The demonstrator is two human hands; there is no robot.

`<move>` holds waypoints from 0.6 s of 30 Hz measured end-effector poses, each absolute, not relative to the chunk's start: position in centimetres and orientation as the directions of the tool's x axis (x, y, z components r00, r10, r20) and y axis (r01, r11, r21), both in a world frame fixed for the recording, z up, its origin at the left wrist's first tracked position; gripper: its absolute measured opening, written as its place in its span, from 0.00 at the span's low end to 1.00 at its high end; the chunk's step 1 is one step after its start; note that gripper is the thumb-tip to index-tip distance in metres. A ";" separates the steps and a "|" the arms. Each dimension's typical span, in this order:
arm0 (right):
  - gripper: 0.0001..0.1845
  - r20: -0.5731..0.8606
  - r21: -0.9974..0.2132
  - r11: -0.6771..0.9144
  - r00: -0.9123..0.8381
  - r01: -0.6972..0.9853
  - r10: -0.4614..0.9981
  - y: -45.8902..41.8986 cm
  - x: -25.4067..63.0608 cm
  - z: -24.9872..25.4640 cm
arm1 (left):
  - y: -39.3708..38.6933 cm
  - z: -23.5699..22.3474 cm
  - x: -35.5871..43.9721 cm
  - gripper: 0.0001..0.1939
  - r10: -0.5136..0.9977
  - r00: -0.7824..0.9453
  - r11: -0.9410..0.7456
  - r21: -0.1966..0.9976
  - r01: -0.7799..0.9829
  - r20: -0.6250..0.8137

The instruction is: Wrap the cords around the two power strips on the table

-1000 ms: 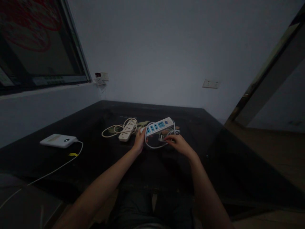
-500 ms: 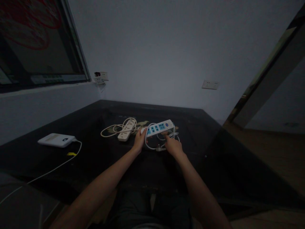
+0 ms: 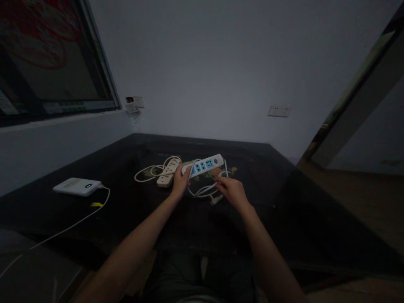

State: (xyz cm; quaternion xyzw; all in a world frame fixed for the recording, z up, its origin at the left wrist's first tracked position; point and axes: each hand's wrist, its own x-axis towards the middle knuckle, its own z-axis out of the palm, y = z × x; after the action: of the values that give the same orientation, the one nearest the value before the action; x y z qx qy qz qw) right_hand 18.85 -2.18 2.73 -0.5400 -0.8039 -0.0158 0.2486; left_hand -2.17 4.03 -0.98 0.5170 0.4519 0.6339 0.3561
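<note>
A white power strip with blue sockets (image 3: 206, 164) is held tilted above the table by my left hand (image 3: 180, 181), whose fingers close round its left end. My right hand (image 3: 232, 189) pinches the strip's white cable (image 3: 205, 191), which hangs in loose loops below the strip. The cable's plug (image 3: 216, 200) dangles just left of my right hand. Left of my left hand, a cream power strip (image 3: 167, 174) lies on the table with its own cord (image 3: 145, 180) looped over and beside it.
The dark table (image 3: 284, 235) has a floral print near its middle. At the left lie a white power bank (image 3: 77, 186) with a cable running off the front edge and a yellow scrap (image 3: 97, 204). Wall sockets (image 3: 279, 111) sit on the wall behind.
The blue-socket power strip has shifted slightly left in my left hand. My right hand now pinches the cable, and the loops and plug have moved and hang more loosely.
</note>
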 end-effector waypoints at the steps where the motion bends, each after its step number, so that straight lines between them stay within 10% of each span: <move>1: 0.10 0.475 -0.277 0.468 -0.304 0.839 0.826 -2.1 18.9 2.6 | 4.0 -0.8 -2.3 0.15 0.914 -0.207 -0.346 0.937 0.043 0.348; 13: 0.11 0.740 -0.508 0.572 -0.013 0.644 0.672 -2.1 19.1 2.7 | 2.9 0.0 -1.9 0.12 0.811 -0.107 -0.535 0.804 0.258 0.575; 18: 0.19 0.670 -0.648 0.436 0.195 0.625 0.716 -1.8 20.5 3.2 | 2.8 0.0 -1.8 0.16 0.884 -0.089 -0.450 0.887 0.104 0.459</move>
State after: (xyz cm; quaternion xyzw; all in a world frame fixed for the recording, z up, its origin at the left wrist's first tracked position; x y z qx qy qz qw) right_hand 20.51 -1.83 3.19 -0.5295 -0.6330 0.0403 0.5634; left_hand -1.79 2.81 0.04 0.5944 0.4154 0.6098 0.3199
